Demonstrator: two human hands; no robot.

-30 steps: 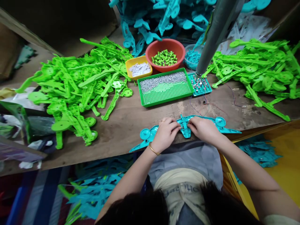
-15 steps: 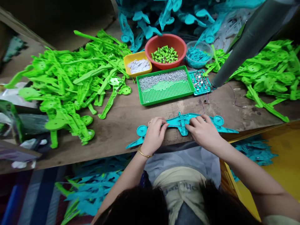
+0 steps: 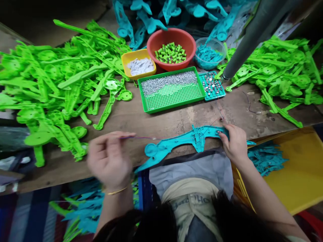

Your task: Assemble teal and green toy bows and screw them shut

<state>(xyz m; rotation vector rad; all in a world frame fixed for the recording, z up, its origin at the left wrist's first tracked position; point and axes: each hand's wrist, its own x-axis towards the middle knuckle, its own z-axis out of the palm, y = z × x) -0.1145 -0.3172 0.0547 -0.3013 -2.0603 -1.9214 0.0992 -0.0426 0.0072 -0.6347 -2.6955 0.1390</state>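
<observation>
the turquoise frame [image 3: 198, 138], ribbed side up, lies along the near edge of the table [image 3: 166, 121]; a thin wire [image 3: 144, 137] stretches straight leftward from it.

Upper corners dark — left hand [image 3: 110, 160] smeared by blur

Left of centre, the left hand [image 3: 109, 159] is blurred, its fingertips [image 3: 129, 134] seemingly pinched together; right of centre, the right hand [image 3: 236, 143] curls inward, its forearm [image 3: 267, 196] slanting to the lower right.
</observation>
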